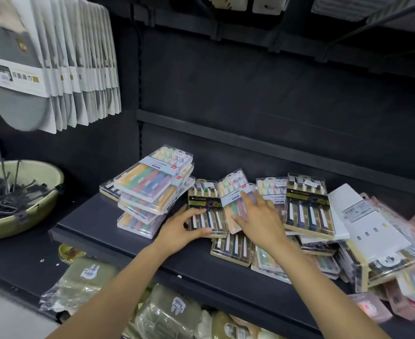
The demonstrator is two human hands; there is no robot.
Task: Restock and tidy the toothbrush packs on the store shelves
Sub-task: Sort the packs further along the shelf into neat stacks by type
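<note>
**Both hands on toothbrush packs at mid-shelf**

The left hand (180,227) is laid on a dark toothbrush pack (206,211), thumb curled along its near edge, fingers spread over its left side; the grip is holding that pack. The right hand (257,222) is spread flat, fingers straight, on a pastel toothbrush pack (233,199) just beside the dark one; its grip is wide, nothing pinched. A ring (262,201) is worn on it.

A tidy stack of pastel packs (150,184) is seen left of the hands, tilted, near the back panel (275,99). A loose heap of packs (324,228) is spread to the right, some overhanging the front edge of the black shelf (91,221). Bare shelf surface is left between the stack and the shelf's left end, and in front of the hands.

A green basin of black hooks (17,199) is set at far left. Hanging towel packs (54,64) are seen upper left. Bagged goods (167,311) are stored below.
</note>
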